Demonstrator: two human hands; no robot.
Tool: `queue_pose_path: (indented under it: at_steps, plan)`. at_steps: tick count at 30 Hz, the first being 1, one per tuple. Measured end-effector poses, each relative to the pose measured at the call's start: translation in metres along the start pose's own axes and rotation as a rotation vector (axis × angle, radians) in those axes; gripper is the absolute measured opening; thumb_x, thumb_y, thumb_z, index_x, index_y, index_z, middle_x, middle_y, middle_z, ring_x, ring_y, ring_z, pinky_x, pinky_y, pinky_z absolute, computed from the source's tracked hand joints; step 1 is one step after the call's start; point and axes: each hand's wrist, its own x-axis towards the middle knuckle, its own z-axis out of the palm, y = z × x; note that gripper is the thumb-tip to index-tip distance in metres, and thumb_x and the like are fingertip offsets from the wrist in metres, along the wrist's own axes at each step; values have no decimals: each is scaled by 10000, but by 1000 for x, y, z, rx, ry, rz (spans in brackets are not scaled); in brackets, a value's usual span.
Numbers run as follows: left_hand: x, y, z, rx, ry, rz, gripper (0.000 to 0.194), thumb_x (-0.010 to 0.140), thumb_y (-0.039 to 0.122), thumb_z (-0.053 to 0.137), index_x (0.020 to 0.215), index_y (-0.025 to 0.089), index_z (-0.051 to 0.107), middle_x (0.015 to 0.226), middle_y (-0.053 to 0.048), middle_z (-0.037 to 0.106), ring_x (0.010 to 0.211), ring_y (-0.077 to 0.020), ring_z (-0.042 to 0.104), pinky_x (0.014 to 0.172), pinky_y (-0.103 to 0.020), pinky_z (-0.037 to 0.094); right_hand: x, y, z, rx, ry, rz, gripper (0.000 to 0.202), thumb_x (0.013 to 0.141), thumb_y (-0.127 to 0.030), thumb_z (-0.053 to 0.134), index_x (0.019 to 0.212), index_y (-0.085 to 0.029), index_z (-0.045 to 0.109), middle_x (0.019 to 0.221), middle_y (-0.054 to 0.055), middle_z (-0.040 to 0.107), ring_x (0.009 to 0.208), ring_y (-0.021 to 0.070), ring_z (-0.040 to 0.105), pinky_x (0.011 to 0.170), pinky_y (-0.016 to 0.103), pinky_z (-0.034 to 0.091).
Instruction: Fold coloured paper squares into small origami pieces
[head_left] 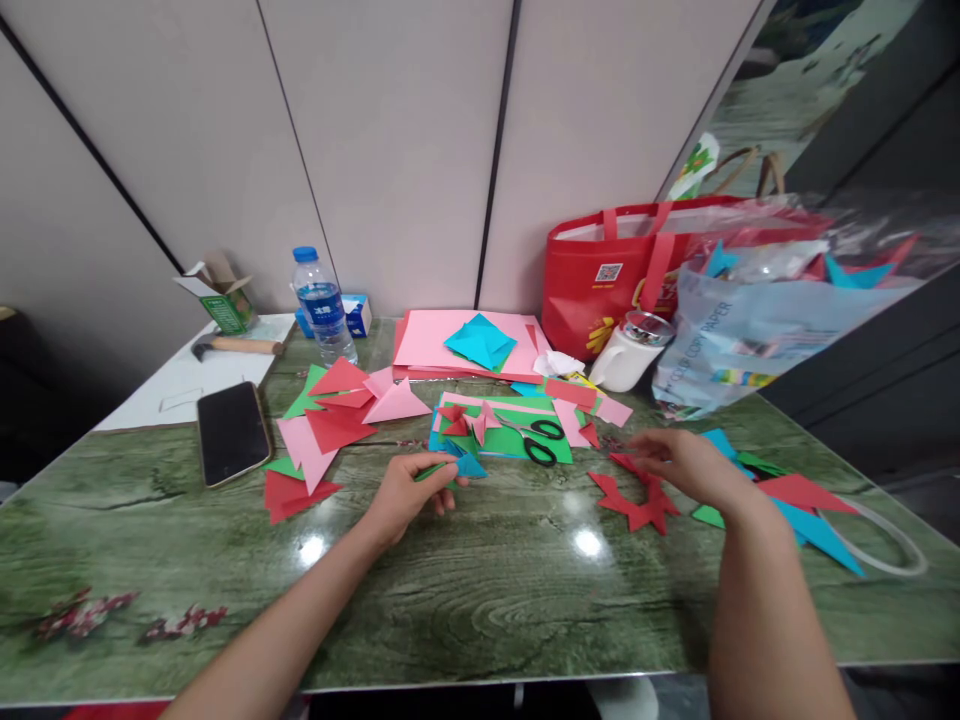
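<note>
My left hand [416, 490] is closed in a pinch on a small folded green paper piece [435, 472], partly hidden by the fingers. Just beyond its fingertips lies a blue folded paper piece [470, 464]. Red and pink folded pieces [471, 422] rest behind that, on a stack of green paper [559, 443]. Black-handled scissors [540, 450] lie on the same stack. At the right, my right hand [679, 462] hovers by the upper edge of a red star-shaped paper ring [637, 512]. Its fingers are slightly apart; whether they touch the ring is unclear.
Red, pink and green folded papers [341, 430] lie to the left, near a phone [233, 433], hammer [236, 346] and water bottle [324, 315]. Pink sheets [420, 340], a white mug [630, 355], a red bag [574, 270] and a plastic bag [757, 330] stand behind. Blue strips [814, 525] lie right.
</note>
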Motion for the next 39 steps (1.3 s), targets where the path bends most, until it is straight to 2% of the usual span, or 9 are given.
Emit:
queue_pose_path:
  at_steps: [3, 6, 10, 13, 16, 19, 27, 33, 39]
  plan:
    - [-1, 0, 1, 8, -33, -14, 254, 717, 351, 632, 773, 105, 660, 733, -72, 677, 443, -87, 548, 400, -196, 438, -7, -38, -6, 118, -115, -24, 161, 715, -356, 587, 720, -209, 653, 620, 19, 651, 544, 159, 572, 495, 253, 429]
    - [-2, -1, 4, -8, -60, -33, 258, 724, 355, 625, 767, 102, 649, 737, -77, 675, 427, -85, 547, 388, -196, 434, -12, -88, 1, 450, -218, -141, 240, 775, -409, 538, 715, -188, 610, 636, 24, 606, 559, 139, 545, 504, 250, 447]
    - [-3, 1, 6, 10, -89, -13, 265, 718, 356, 633, 802, 105, 638, 732, -77, 675, 443, -88, 554, 380, -187, 423, -15, -143, 37, 732, -334, -192, 214, 735, -383, 607, 860, -210, 604, 759, 15, 615, 667, 144, 574, 547, 259, 502]
    - [-4, 3, 6, 52, -103, 7, 270, 703, 319, 653, 875, 115, 611, 593, -25, 642, 424, -88, 541, 389, -181, 416, -13, -162, 71, 836, -388, -215, 249, 677, -367, 671, 855, -204, 608, 801, 19, 634, 691, 150, 592, 536, 252, 505]
    - [-5, 5, 6, 39, -84, 5, 344, 657, 281, 694, 930, 133, 544, 542, 18, 618, 402, -93, 536, 403, -195, 425, -11, -165, 95, 921, -356, -184, 225, 700, -395, 644, 705, -177, 586, 649, -5, 627, 571, 123, 586, 534, 253, 496]
    - [-4, 4, 7, 4, -84, 16, 307, 680, 282, 675, 892, 141, 502, 578, 10, 634, 447, -108, 572, 457, -219, 455, -11, -161, 104, 973, -322, -106, 256, 671, -406, 668, 694, -171, 568, 531, -36, 588, 472, 108, 567, 473, 233, 473]
    - [-2, -2, 6, -42, -165, -3, 266, 747, 315, 617, 883, 140, 470, 560, -16, 651, 445, -136, 601, 475, -244, 461, -15, -161, 106, 993, -274, -65, 290, 630, -430, 694, 660, -165, 579, 470, -42, 560, 405, 84, 517, 401, 202, 428]
    - [-1, 3, 6, -210, -95, -31, 359, 719, 354, 650, 962, 128, 513, 607, -37, 667, 566, -195, 661, 539, -308, 518, -12, -160, 109, 1071, -224, -33, 291, 627, -425, 695, 705, -169, 580, 508, -43, 573, 399, 81, 506, 394, 207, 420]
    - [1, 0, 4, -258, -59, -72, 312, 688, 336, 687, 861, 106, 567, 636, -54, 677, 591, -183, 666, 592, -303, 534, -13, -160, 110, 1072, -200, -41, 258, 647, -398, 685, 708, -171, 578, 507, -45, 558, 412, 83, 501, 404, 212, 416]
